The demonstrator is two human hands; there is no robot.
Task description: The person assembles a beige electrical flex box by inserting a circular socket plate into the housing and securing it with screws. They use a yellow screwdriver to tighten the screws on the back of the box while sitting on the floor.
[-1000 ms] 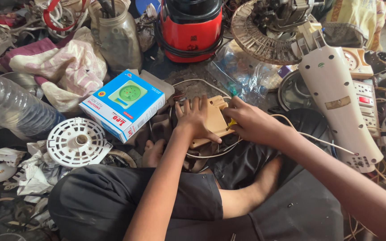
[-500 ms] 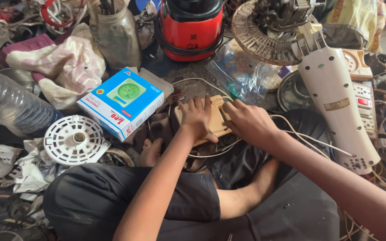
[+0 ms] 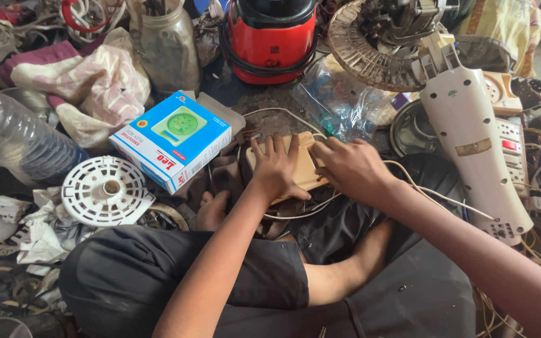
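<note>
A beige plastic box (image 3: 305, 164) lies on the floor in front of my crossed legs, with a white cable (image 3: 283, 112) looping around it. My left hand (image 3: 277, 168) lies flat on its top, fingers spread, pressing it down. My right hand (image 3: 350, 168) covers the box's right end, fingers curled at its edge; what they grip is hidden. A blue and white carton (image 3: 173, 139) with a green round picture sits just left of my left hand.
A red and black appliance (image 3: 270, 39) stands behind. A long white fan housing (image 3: 474, 134) and a round fan grille (image 3: 370, 53) lie at the right. A white round slotted disc (image 3: 104, 191), a clear plastic bottle (image 3: 14, 141), cloths and a jar fill the left side.
Both hands have stayed on the beige box; the right hand has slid slightly further over its right end. Nothing else has moved.
</note>
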